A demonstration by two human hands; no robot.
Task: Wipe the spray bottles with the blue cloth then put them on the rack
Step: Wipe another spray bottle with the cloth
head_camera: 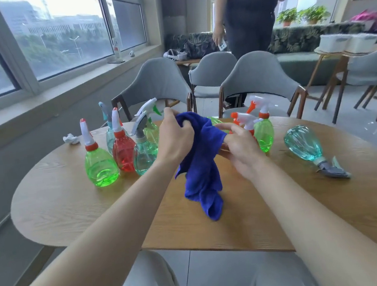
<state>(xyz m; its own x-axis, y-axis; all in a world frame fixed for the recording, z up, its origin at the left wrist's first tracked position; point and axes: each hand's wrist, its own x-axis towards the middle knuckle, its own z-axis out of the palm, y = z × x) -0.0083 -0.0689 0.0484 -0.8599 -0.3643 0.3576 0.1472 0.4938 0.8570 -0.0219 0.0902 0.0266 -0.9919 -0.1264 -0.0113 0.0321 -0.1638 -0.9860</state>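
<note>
You're holding the blue cloth [199, 155] w/ both hands over the tabletop's [72, 203] middle. The left hand [175, 137] is curling its grip round the bunched top, the right hand [240, 148] is pinching the cloth's right edge in its grip, and the tail is hanging to the wood. A green spray bottle [214, 120] is peeking out behind the cloth, mostly hidden, so I can't tell if you're gripping it too. For a good wipe, I'd be spreading the cloth over the palm, steadying the bottle by its neck & rotating it, incl. trigger and base. Upright bottles [102, 166] are standing near the far-left edge, and a teal bottle [302, 144] is lying by the right edge. No rack is showing.
</note>
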